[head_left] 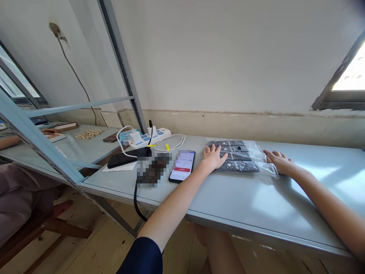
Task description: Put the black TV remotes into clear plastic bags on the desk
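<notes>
Several long dark items in clear plastic bags, which look like remote controls, lie side by side in a stack of rows on the table. My left hand rests on their left ends, fingers spread. At the other side, my right hand lies at the loose plastic ends of the bags, its fingers stretched out and palm down. Whether the right fingertips press on the plastic, I cannot tell. Left of my left hand lies a phone with its lit screen showing a running timer.
A white power strip with plugs and a white cable stands by the wall. Near it are a black power bank-like block and a pixelated patch. A metal frame post rises on the left; beyond it, another person's arm rests at a table.
</notes>
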`<control>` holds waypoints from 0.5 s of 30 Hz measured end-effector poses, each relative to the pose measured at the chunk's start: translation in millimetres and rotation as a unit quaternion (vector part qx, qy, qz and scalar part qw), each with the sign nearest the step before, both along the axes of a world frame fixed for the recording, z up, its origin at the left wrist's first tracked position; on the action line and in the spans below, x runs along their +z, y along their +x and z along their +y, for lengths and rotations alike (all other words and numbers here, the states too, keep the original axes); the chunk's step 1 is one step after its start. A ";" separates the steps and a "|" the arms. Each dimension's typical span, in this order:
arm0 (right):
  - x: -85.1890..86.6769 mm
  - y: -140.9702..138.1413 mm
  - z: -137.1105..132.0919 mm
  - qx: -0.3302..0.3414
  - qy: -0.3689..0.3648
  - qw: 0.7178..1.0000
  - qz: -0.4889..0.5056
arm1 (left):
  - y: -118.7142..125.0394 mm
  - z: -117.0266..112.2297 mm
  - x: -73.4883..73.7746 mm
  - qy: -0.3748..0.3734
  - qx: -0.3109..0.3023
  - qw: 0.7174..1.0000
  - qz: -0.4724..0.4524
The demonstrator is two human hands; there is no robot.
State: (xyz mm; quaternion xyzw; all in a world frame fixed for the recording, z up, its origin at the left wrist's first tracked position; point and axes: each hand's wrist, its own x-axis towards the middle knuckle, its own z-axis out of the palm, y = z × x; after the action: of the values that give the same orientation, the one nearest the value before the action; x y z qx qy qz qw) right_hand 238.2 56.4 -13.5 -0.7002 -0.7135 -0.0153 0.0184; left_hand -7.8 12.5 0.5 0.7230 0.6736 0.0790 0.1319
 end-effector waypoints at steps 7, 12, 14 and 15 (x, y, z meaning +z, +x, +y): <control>1.6 -2.6 -3.3 0.017 0.007 1.000 0.006 | 0.1 -1.6 0.0 -0.001 0.002 1.000 -0.001; -0.7 0.2 -0.4 0.008 -0.002 1.000 0.008 | -1.5 -1.6 -0.4 -0.002 -0.004 1.000 -0.003; -4.3 3.2 2.5 0.017 0.009 1.000 -0.001 | -2.0 -1.9 -0.2 -0.003 -0.004 1.000 -0.004; -6.8 5.3 4.5 0.030 0.023 0.999 -0.010 | -2.1 -2.0 0.0 -0.003 -0.004 1.000 -0.003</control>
State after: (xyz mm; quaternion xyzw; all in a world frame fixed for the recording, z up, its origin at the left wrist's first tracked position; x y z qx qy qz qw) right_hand 243.5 60.9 -20.3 -0.6776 -0.7339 -0.0380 0.0283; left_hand -9.9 10.5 0.5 0.7250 0.6704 0.0787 0.1369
